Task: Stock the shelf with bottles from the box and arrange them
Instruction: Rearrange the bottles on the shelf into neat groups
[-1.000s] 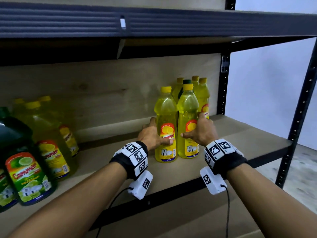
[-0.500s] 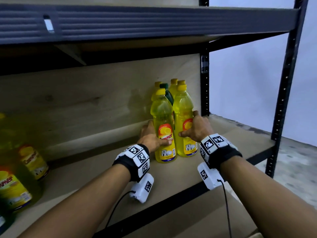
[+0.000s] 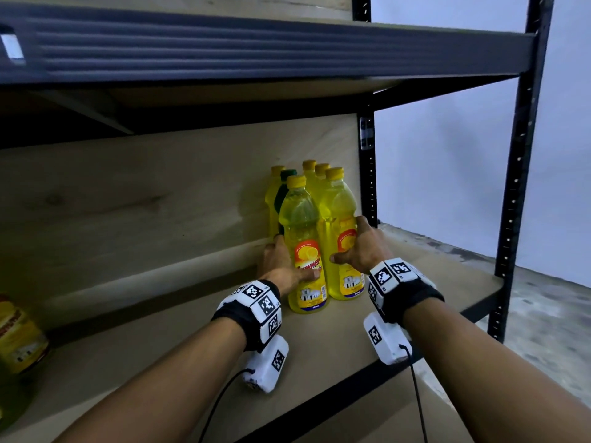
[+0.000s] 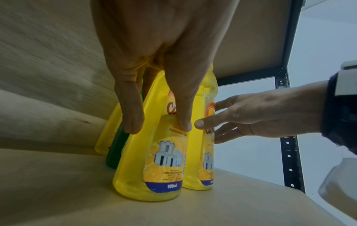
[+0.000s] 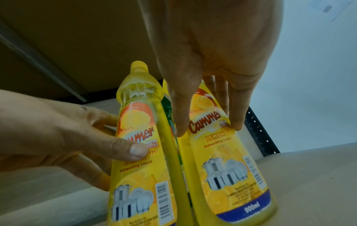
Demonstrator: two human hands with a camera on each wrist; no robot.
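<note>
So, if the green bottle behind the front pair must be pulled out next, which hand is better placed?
Left. The left hand grips the front left yellow bottle, and the green bottle stands directly behind it, on that side. The right hand is across the front right bottle.

By the 2 grips, left [image 3: 281,263] and right [image 3: 364,247], stands 1 cluster of 6 bottles: 5 yellow bottles, namely the 2 front ones [image 3: 303,251] [image 3: 340,231] at the fingertips and 3 more [image 3: 274,199] [image 3: 309,174] [image 3: 321,175] behind them, plus 1 green bottle [image 3: 285,190] behind the left grip's bottle. Far to the left of the left grip, 1 more yellow bottle [image 3: 19,334] shows, blurred. 2 shelf boards are in view, 1 [image 3: 431,282] under the grips and 1 [image 3: 256,49] above them.
</note>
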